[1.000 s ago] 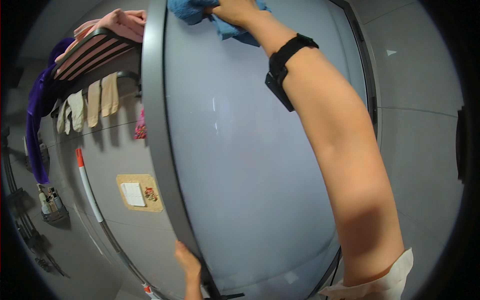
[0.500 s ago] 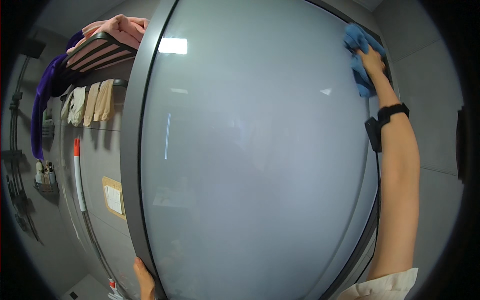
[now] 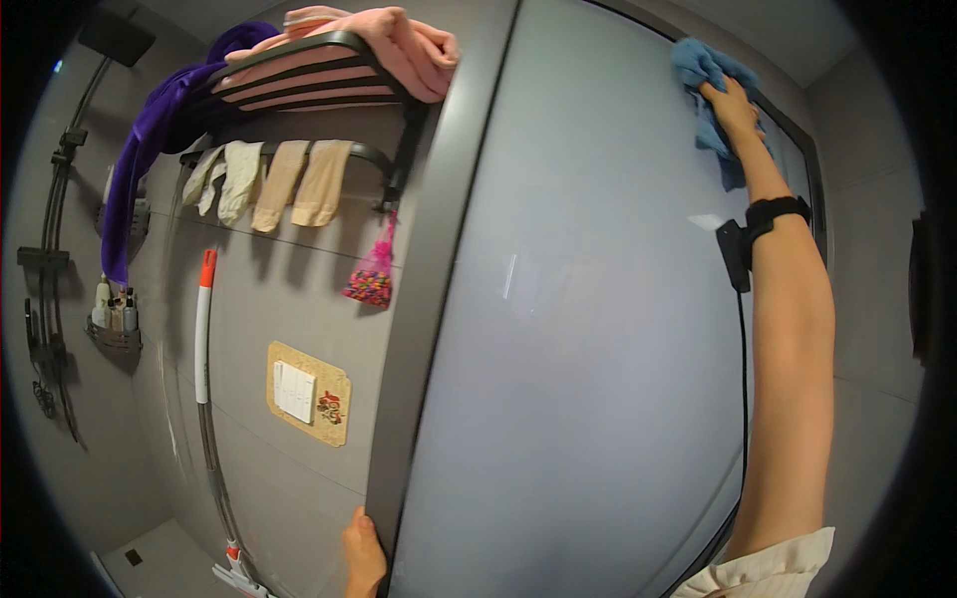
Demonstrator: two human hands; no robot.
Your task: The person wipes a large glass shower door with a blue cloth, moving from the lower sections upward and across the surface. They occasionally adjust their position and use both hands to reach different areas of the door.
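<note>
1. Head view: farthest left of the left hand, and higher than it, dark shower fittings (image 3: 43, 259) run up the wall.
2. Next, nearer that hand but well apart, a corner caddy (image 3: 115, 341) holds bottles; a purple cloth (image 3: 150, 135) hangs above it.
3. A mop (image 3: 202, 344) with a red-tipped handle stands tilted, left of the left hand.
4. Well above the hand, pale socks (image 3: 239, 179) hang from a bar under a dark rack (image 3: 299, 75) bearing pink towels (image 3: 399, 45).
5. Between socks and hand, a white panel (image 3: 294, 392) sits on a tan plate (image 3: 337, 429).
6. The left hand (image 3: 364, 551) touches the left edge of the grey door frame (image 3: 439, 289), thumb upward; its fingers are hidden, so I cannot tell whether they grip.
7. A pink pouch (image 3: 372, 286) hangs above it.
8. Right of it spreads the frosted glass panel (image 3: 588, 369).
9. The blue cloth (image 3: 701, 62) lies bunched under the right hand (image 3: 736, 110), against the panel's upper right; that hand grasps it, fingers curled over.
10. Just below the right hand, a black strap (image 3: 780, 211) circles the wrist.
</note>
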